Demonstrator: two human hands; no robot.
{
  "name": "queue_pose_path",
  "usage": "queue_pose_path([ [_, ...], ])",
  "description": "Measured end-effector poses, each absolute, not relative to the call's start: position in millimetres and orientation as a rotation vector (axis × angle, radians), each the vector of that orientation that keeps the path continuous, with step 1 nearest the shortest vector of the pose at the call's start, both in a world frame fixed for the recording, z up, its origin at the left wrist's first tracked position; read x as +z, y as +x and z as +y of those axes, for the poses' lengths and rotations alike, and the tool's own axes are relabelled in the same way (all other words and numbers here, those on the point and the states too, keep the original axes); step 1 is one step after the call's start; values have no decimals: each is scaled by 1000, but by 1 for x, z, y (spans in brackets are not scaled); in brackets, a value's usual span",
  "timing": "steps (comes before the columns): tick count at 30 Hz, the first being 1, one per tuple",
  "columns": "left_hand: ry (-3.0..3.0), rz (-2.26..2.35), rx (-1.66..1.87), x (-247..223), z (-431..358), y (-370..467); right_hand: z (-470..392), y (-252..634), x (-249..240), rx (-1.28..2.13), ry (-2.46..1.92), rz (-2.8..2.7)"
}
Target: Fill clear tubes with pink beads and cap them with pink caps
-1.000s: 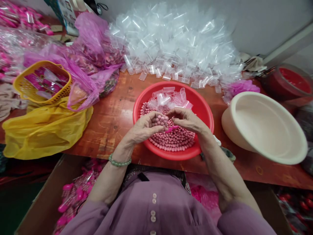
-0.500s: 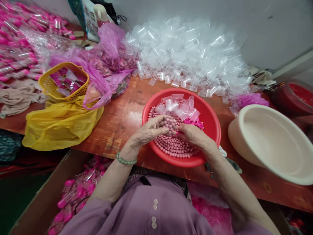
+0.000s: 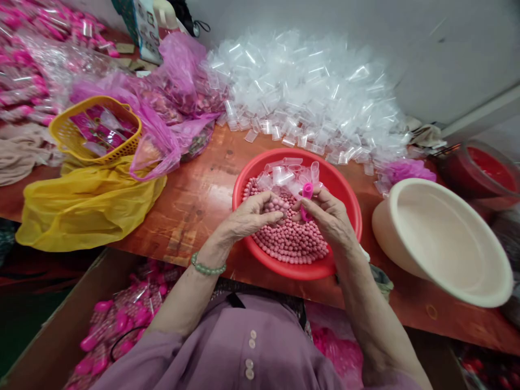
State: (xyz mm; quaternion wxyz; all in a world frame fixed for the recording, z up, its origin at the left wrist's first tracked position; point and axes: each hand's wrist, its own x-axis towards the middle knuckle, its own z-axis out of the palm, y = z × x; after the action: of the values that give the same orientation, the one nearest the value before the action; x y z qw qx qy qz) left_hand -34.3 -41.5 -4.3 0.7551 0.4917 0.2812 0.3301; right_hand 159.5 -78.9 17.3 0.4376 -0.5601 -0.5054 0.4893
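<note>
A red basin (image 3: 350, 216) on the table holds many strings of pink beads (image 3: 290, 244) and, at its back, several clear plastic tubes (image 3: 284, 172). Over the beads, my left hand (image 3: 254, 214) is closed around a clear tube filled with pink beads (image 3: 276, 206). Just right of it, my right hand (image 3: 327, 214) pinches a bright pink plastic cap (image 3: 307, 190), held upright between thumb and fingers. A small gap separates the two hands.
Clear tubes (image 3: 300, 86) lie heaped along the wall. At right stands a cream basin (image 3: 450, 244). A yellow basket (image 3: 95, 130), yellow bag (image 3: 89, 206) and pink bags (image 3: 182, 70) are at left. Below the table edge, a box (image 3: 73, 319) holds filled pink-capped tubes.
My right hand has lifted and turned from the beads, and the bright pink cap now shows in its fingers. My left hand still holds the bead-filled tube. The view has shifted slightly.
</note>
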Motion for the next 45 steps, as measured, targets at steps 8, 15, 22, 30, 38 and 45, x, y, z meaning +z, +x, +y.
queue_pose_path([
  [8, 1150, 641, 735, 0, -52, -18, -77, 135, 14, 1189, -1368, -1079],
  [15, 1034, 694, 841, -7, -51, -12, -89, 125, 11, 679, -1596, -1446],
  [22, 952, 594, 850, -10, -48, -14, -87, 145, 14, 301, -1364, -2040],
  [30, 799, 381, 672, -5, -43, -28, -77, 161, 28, 404, -1227, -2026],
  [38, 677, 239, 543, -11, -30, -42, -63, 155, 23, 835, -1176, -1424],
  [45, 736, 252, 535, -11, -35, -40, -58, 148, 19, 753, -1186, -1523],
])
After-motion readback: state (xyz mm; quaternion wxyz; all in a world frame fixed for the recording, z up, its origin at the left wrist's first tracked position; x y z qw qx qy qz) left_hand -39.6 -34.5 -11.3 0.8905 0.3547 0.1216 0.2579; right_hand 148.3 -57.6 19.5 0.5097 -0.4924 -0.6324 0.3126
